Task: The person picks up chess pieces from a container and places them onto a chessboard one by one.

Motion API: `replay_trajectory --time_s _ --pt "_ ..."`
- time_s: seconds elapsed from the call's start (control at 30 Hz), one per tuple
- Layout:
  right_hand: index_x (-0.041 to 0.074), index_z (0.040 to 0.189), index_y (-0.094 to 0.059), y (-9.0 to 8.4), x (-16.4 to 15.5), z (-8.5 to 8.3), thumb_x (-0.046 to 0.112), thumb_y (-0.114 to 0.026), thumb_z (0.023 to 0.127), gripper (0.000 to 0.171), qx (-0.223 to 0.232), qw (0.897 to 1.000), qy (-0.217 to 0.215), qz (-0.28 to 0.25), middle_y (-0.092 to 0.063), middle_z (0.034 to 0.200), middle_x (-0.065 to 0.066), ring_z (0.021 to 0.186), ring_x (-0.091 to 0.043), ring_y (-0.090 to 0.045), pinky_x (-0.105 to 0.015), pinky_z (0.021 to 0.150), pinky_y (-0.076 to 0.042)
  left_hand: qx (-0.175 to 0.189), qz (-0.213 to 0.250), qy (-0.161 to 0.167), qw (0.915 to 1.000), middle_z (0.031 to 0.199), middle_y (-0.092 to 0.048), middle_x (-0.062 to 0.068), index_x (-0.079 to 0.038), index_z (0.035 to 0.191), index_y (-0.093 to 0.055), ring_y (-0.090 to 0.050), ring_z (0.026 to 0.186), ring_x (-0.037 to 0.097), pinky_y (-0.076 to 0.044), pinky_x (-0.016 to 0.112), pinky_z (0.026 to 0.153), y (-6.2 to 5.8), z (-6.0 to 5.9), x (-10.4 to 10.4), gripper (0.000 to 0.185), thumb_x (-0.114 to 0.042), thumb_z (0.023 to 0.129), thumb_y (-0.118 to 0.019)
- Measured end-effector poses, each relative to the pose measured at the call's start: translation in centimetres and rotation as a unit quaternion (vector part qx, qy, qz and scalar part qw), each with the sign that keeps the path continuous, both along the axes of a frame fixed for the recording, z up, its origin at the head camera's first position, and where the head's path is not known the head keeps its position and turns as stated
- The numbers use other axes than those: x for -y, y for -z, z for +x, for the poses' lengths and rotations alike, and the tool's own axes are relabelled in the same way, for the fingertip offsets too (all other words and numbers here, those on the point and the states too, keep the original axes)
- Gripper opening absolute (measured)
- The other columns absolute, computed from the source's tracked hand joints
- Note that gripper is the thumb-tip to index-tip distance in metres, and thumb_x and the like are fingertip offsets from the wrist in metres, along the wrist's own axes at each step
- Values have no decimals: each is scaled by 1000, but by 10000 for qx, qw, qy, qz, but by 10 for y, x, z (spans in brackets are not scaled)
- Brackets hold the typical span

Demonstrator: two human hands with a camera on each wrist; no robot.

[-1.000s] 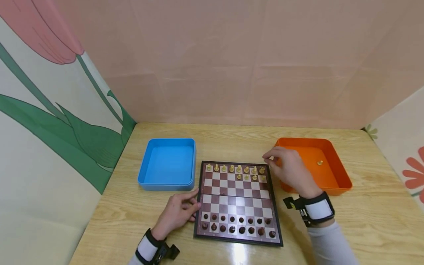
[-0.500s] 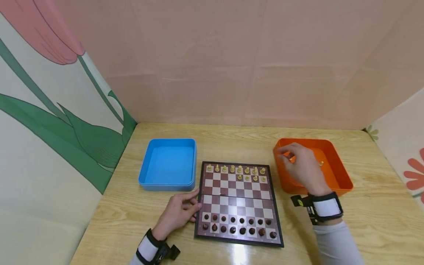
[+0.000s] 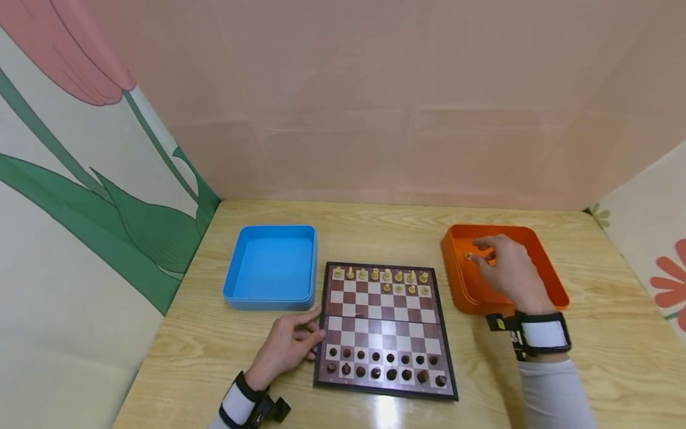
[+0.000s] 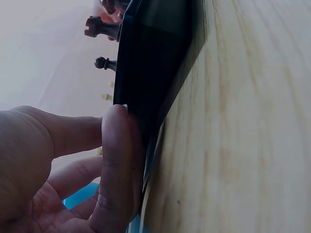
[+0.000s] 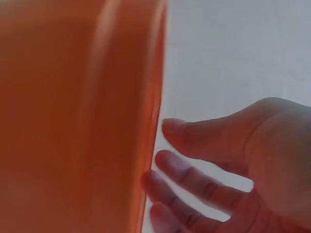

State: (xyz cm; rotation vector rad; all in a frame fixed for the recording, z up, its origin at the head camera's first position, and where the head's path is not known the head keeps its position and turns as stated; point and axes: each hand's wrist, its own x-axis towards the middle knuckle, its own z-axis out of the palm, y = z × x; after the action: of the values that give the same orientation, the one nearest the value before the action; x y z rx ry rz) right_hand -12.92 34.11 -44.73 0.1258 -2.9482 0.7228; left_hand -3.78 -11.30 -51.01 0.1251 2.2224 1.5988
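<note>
One light chess piece [image 3: 468,256] is seen inside the orange tray [image 3: 552,286], just beside the loose, empty fingers of the right hand [image 3: 506,271]. The chessboard [image 3: 384,325] on the bench [image 3: 605,351] is touched at its left edge by the relaxed left hand [image 3: 286,345], which holds nothing.

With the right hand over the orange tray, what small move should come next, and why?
Probably the right hand goes back to the chessboard for another light piece: its fingers look open above the orange tray, one piece lying free there.
</note>
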Motion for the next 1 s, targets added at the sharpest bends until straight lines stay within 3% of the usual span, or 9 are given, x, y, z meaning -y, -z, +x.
replay_trajectory --time_s 0.13,0.27,0.37,0.5,0.73,1.0 --pt "-10 136 -64 7 -11 -4 11 -71 101 41 541 9982 54 270 -54 136 -39 100 -48 -62 -60 76 -63 -3 -13 -22 10000 100 -72 6 -3 154 -55 -73 70 17 -68 32 60 0 0 0 57 -12 101 -75" --pt "-15 142 -56 13 -20 -8 5 -63 102 46 1201 9918 -40 425 -40 147 -45 109 -52 -58 -63 84 -61 3 -6 -21 10000 100 -72 6 -4 154 -55 -73 70 17 -67 32 59 1 0 0 57 -13 101 -75" --pt "-17 143 -53 17 -23 -10 2 -60 100 48 1440 9883 -159 477 -37 149 -45 117 -54 -56 -66 92 -58 1 -1 -14 10000 100 -72 6 -4 154 -55 -73 70 17 -67 32 59 1 0 0 57 -13 101 -75" --pt "-18 140 -55 20 -24 -11 1 -62 99 46 1460 9878 -140 521 -40 147 -42 122 -55 -54 -72 101 -53 2 -7 -18 10000 100 -72 6 -4 154 -55 -73 70 17 -67 32 59 2 0 0 57 -13 101 -75" --pt "-19 135 -58 24 -25 -14 -5 -62 95 44 1381 9888 37 556 -52 133 -41 99 -42 -58 -59 86 -61 18 -17 -21 10000 100 -72 6 -4 154 -55 -73 70 17 -68 32 60 1 0 0 57 -12 101 -75" --pt "-14 115 -73 33 -28 -16 -9 -60 91 27 922 9941 132 555 -72 115 -34 93 -38 -67 -61 82 -63 -11 14 -9 10000 100 -72 6 -4 154 -54 -73 70 17 -67 32 59 1 0 0 57 -12 102 -75"
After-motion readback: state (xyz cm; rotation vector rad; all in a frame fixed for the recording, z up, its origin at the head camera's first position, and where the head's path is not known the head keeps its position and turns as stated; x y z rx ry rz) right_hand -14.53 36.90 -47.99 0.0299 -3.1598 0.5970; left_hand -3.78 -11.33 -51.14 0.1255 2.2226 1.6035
